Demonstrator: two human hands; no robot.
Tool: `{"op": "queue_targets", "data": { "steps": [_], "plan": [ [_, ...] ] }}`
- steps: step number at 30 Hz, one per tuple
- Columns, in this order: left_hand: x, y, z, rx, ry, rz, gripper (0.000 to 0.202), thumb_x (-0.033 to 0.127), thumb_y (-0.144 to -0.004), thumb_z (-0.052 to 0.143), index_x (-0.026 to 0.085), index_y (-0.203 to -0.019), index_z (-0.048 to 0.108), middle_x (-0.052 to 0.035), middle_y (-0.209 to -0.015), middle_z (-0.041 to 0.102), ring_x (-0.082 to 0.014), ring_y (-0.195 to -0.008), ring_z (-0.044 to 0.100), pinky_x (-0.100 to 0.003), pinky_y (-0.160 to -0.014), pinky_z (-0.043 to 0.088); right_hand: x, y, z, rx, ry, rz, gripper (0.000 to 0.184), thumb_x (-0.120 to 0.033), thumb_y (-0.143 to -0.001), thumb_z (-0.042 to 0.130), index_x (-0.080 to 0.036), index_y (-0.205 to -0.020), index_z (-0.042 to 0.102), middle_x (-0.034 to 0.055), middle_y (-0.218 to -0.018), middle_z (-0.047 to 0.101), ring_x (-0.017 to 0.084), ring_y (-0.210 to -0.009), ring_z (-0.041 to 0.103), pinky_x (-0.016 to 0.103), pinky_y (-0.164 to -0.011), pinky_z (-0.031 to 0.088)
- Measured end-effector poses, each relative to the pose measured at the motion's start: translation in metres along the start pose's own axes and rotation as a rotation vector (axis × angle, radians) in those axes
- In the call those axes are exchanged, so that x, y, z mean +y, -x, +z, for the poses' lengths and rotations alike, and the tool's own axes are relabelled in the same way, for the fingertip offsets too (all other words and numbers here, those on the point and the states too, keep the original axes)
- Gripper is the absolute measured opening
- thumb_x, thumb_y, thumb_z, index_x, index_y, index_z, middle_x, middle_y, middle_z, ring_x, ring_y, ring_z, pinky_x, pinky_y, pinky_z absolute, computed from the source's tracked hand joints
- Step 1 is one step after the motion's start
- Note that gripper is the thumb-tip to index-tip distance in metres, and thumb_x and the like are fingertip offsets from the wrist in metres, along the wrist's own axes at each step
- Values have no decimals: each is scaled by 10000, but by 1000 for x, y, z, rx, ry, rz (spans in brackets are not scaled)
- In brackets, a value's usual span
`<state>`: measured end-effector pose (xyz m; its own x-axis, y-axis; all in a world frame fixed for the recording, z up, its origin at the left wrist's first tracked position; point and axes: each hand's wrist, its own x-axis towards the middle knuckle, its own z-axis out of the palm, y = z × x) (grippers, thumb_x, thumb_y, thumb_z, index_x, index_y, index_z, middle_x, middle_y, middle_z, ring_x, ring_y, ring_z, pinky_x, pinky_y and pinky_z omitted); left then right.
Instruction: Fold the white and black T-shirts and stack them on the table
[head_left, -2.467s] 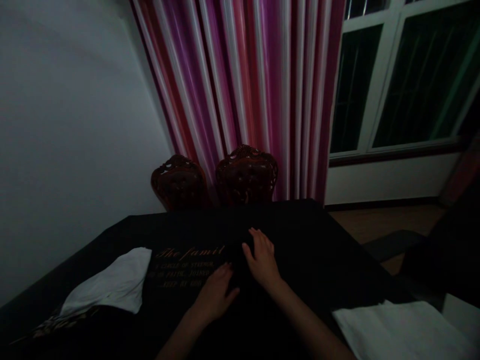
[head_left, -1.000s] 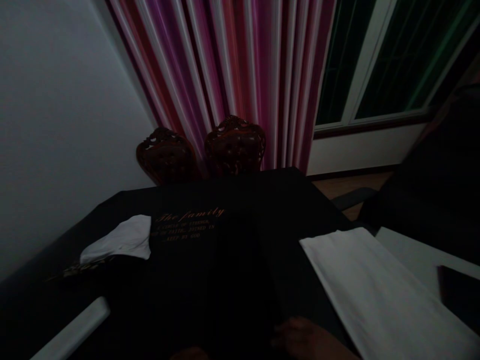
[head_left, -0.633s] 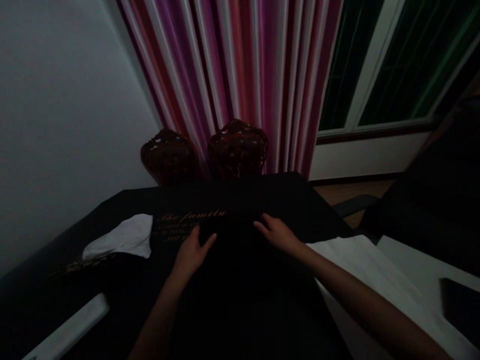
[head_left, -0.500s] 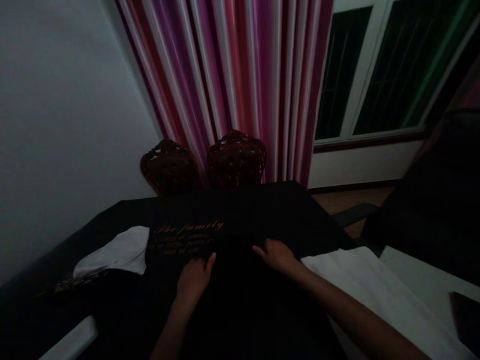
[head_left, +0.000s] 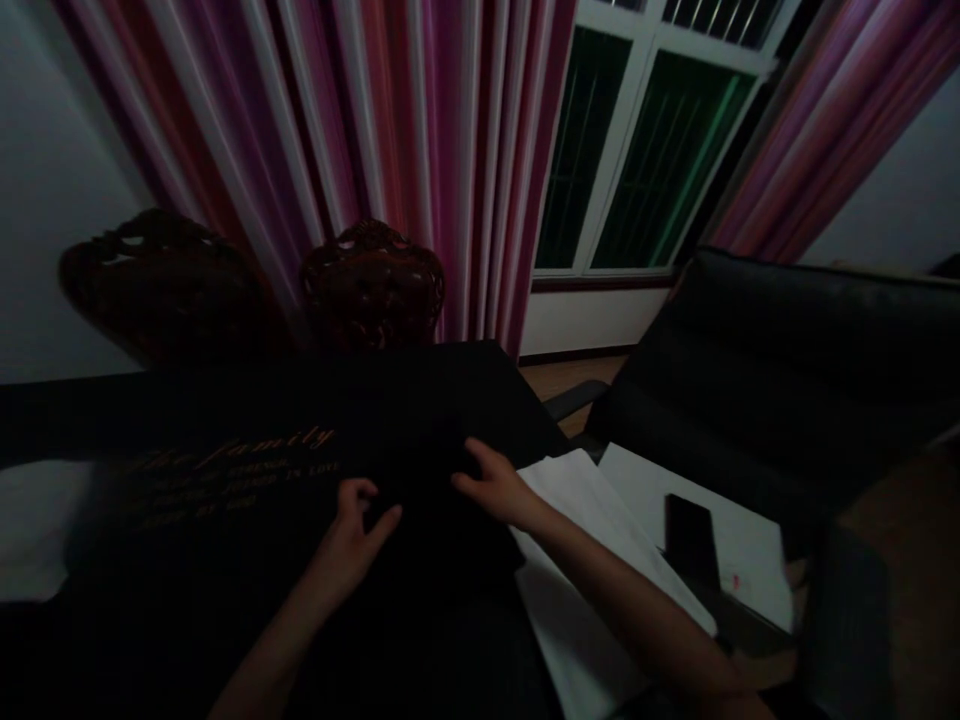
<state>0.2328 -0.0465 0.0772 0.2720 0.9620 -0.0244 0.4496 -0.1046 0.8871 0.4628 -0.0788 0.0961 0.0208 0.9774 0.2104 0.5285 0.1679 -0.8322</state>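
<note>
My left hand (head_left: 349, 540) is over the black tablecloth (head_left: 420, 380), right of its gold lettering, with thumb and curled fingers apart. My right hand (head_left: 496, 483) is a little farther right, its thumb and forefinger spread. Both hands look open, and I see nothing gripped in either. Under them the surface is very dark; a black edge near the right hand overlaps a white cloth (head_left: 577, 600), but I cannot tell whether it is a separate black cloth. My right forearm crosses above the white cloth.
A blurred white cloth (head_left: 37, 525) lies at the far left. To the right, a dark phone (head_left: 691, 540) rests on a white box-like thing (head_left: 637, 480) by a black armchair (head_left: 787, 400). Two carved chairs, one here (head_left: 375, 285), stand behind the table before striped curtains (head_left: 375, 120).
The view has swung right, bringing in the armchair and phone. My left hand's thumb and fingers are more spread, and my right hand's fingers have opened wider.
</note>
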Motion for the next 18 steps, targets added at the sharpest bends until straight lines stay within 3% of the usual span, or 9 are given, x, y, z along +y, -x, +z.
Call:
{"op": "queue_targets", "data": {
  "steps": [4,7,10,13,15,18],
  "plan": [
    [67,38,42,-230,175,240,458,363,-848,551,252,-1235,334,-76,-1243,518,-203,-1150,540,-390,-969,459,-4,64,-90,202,-22,84,309,-379,-817,578,-194,-1054,507,31,-1001,596,196,-952,569,329,-868,465],
    [77,68,89,-435,164,296,530,240,-838,557,308,-1331,375,-59,-1367,449,-212,-1277,443,-431,-1092,354,20,121,-128,242,66,233,319,-414,-829,569,-215,-1058,470,42,-1011,592,204,-956,586,332,-853,493],
    [53,88,143,-604,94,184,681,132,-769,570,300,-1395,361,-88,-1479,317,-258,-1353,369,-467,-1128,311,70,169,-129,233,189,352,414,-437,-809,552,-219,-1143,442,85,-1110,591,252,-1045,599,382,-883,516],
    [24,93,179,-658,14,136,757,137,-758,569,266,-1450,290,-141,-1529,186,-314,-1406,273,-500,-1148,264,113,199,-117,286,395,345,458,-448,-821,483,-260,-1235,430,86,-1116,610,293,-1070,609,448,-886,530],
    [15,90,183,-677,-11,143,764,172,-776,565,294,-1465,258,-139,-1530,159,-326,-1419,235,-509,-1151,248,125,205,-116,295,467,288,476,-445,-837,449,-314,-1293,409,66,-1135,615,290,-1056,623,441,-850,552],
    [12,82,161,-714,-9,178,817,183,-741,614,330,-1461,255,-131,-1479,239,-329,-1357,355,-505,-1114,322,122,197,-123,264,546,204,556,-477,-825,464,-303,-1350,400,102,-1181,603,324,-1010,641,470,-794,571]
  ]
}}
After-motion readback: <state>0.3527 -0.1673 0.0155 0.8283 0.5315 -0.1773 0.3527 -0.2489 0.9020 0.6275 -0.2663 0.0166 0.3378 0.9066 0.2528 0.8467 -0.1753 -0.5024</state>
